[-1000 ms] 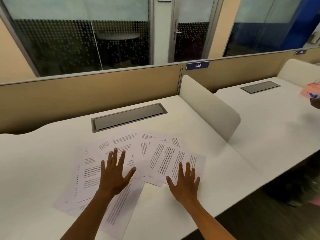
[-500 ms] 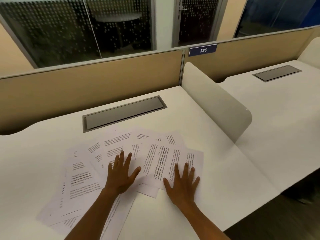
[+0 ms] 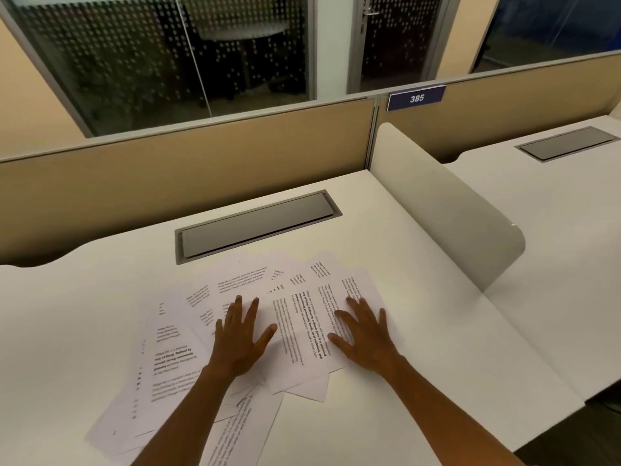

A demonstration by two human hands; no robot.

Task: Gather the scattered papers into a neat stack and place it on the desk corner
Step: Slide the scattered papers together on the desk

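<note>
Several printed white papers (image 3: 174, 358) lie fanned and overlapping on the white desk (image 3: 453, 358), spread from lower left to centre right. My left hand (image 3: 240, 334) rests flat, fingers apart, on the sheets in the middle of the fan. My right hand (image 3: 364, 334) lies flat with spread fingers on the rightmost sheets. Neither hand grips a sheet. My forearms cover parts of the lower papers.
A grey cable hatch (image 3: 257, 225) is set into the desk behind the papers. A tan partition (image 3: 184, 169) runs along the back, with a blue "385" label (image 3: 416, 97). A white rounded divider (image 3: 443, 203) separates this desk from the neighbouring desk (image 3: 554, 237) at right.
The camera has tilted down and closer. Both hands have slid a little further up onto the papers, the right one now fully on the rightmost sheets. The fan looks slightly shifted.
</note>
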